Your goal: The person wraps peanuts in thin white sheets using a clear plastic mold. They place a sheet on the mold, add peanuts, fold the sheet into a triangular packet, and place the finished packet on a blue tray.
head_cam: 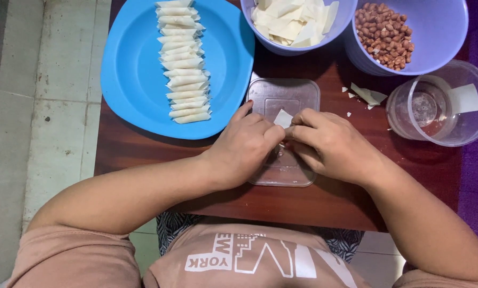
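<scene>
My left hand (244,146) and my right hand (329,146) meet over a clear plastic lid (284,96) lying flat on the dark wooden table (127,154). Both pinch a small pale dough wrapper (283,118) between thumbs and fingertips; only one corner of it shows above my fingers. A blue plate (137,90) to the left holds a long row of several folded wrappers (183,64).
A purple bowl of cut pale wrapper sheets (295,21) stands at the top middle. Beside it, a purple bowl holds peanuts (385,34). A clear round container (441,104) sits at the right. Wrapper scraps (368,96) lie on the table. Tiled floor is at the left.
</scene>
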